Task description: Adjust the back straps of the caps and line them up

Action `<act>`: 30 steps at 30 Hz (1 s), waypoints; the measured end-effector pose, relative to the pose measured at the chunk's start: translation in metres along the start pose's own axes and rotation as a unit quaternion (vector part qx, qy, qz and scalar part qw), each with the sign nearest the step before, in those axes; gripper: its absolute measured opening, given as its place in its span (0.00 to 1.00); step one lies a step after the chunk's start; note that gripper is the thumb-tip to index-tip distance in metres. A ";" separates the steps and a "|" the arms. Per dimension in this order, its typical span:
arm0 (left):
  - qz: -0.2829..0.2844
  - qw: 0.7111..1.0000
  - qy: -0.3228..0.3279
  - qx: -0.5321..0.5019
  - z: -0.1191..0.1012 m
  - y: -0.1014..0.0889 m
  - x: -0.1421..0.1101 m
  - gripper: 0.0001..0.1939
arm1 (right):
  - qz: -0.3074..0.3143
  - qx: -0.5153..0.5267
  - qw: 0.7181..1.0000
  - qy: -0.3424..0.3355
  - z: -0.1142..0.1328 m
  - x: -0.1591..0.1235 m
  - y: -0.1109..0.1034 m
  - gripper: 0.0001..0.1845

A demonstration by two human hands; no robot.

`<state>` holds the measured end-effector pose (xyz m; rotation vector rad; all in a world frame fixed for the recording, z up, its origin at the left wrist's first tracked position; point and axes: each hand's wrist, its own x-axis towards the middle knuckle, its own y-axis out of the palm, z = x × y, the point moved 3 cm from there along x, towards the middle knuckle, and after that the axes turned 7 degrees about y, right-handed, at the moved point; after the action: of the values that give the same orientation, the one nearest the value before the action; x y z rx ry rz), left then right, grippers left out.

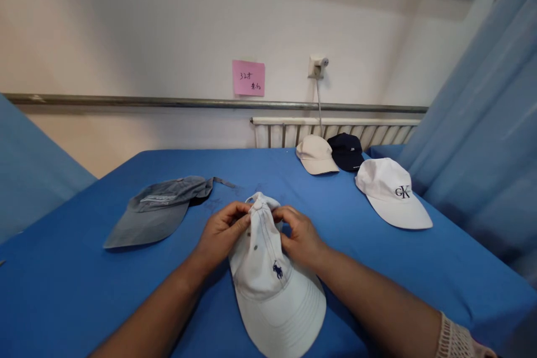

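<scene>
A white baseball cap [268,285] with a small navy horse-rider emblem lies in front of me, its brim toward me. My left hand [224,229] pinches the left side of its crown near the top button. On the opposite side, my right hand [300,235] grips the crown with thumb and fingers. Between the hands the crown is squeezed into a narrow ridge. The cap's back is mostly hidden. To the left rests a grey baseball cap [157,210], its loose strap pointing right, touched by neither hand.
At the right are a white cap with GK-like letters [388,187], a cream cap [314,151] and a navy cap [346,148]. All lie on a blue-covered table [62,285]. Behind stand a radiator [285,134] and a wall rail [168,102]. A blue curtain [482,123] hangs right.
</scene>
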<state>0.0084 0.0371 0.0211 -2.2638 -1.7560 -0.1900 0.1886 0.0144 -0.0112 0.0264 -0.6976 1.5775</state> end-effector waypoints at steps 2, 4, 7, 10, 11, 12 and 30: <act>-0.025 0.999 -0.020 -0.030 0.007 0.006 0.001 0.13 | 0.007 0.016 1.000 0.017 -0.002 0.000 0.004 0.19; -0.043 0.997 -0.025 -0.055 0.013 0.014 0.001 0.14 | -0.001 0.013 0.999 0.048 -0.006 0.002 0.007 0.19; -0.050 0.996 -0.019 -0.078 0.015 0.026 0.002 0.14 | -0.051 -0.026 0.993 0.100 -0.013 0.006 0.009 0.10; -0.039 0.996 -0.016 -0.075 0.015 0.033 0.000 0.13 | -0.078 -0.084 0.986 0.123 -0.015 0.008 0.010 0.05; -0.036 0.997 -0.015 -0.066 0.014 0.033 0.000 0.13 | -0.078 -0.099 0.984 0.125 -0.015 0.008 0.011 0.04; -0.034 0.998 -0.012 -0.053 0.014 0.032 0.000 0.12 | -0.075 -0.108 0.983 0.126 -0.014 0.008 0.012 0.03; -0.042 0.970 0.064 0.229 0.006 -0.033 0.015 0.19 | -0.112 0.009 0.990 0.085 -0.015 0.012 -0.043 0.08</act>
<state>-0.0196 0.0600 0.0238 -1.8112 -1.6283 0.0508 0.2322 0.0301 -0.0012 -0.0156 -0.5266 1.3527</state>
